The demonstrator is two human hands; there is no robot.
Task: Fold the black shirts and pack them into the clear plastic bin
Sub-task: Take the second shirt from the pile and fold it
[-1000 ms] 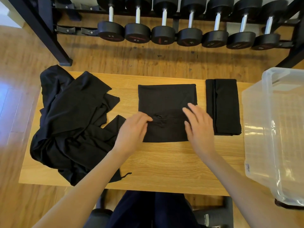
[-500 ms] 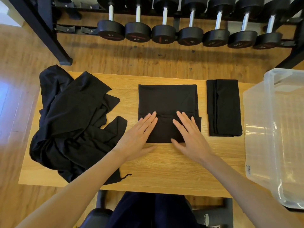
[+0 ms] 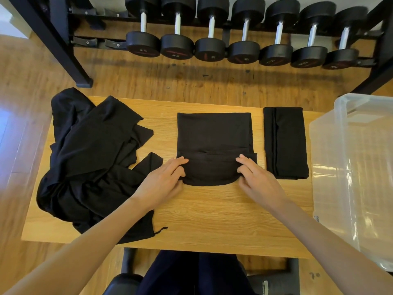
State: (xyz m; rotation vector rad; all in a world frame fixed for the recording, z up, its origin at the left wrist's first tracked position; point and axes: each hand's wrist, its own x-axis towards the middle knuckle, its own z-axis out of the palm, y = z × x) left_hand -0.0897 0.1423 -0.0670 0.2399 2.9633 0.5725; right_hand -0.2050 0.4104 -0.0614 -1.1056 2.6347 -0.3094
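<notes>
Moved since half a second ago: both hands, from lying flat with straight fingers on the near half of the half-folded black shirt (image 3: 213,143), out to its near corners. Left hand (image 3: 161,184) now at the near-left corner, fingers (image 3: 180,161) curled and pinching the cloth edge against the thumb. Right hand (image 3: 258,179) at the near-right corner, fingers (image 3: 244,160) likewise curled and pinching the edge. Near hem lifted slightly and bowed into a curve between the two grips.

Shirt position: centre of the wooden tabletop (image 3: 212,213), far portion flat, a horizontal fold line across it just beyond the fingertips.

Finished folded shirt (image 3: 286,143): flat on the tabletop just to the right of the shirt being handled, not touching it, long side running away from the person.

Heap of unfolded black shirts (image 3: 89,162): left part of the tabletop, crumpled, draped over the left and far-left edges, one flap reaching close to the left hand.

Clear plastic bin (image 3: 357,167): at the right end of the tabletop, beside the folded shirt. Contents not discernible through the reflections.

Dumbbell rack (image 3: 244,39): on the wooden floor beyond the tabletop, loaded with a row of black dumbbells.
</notes>
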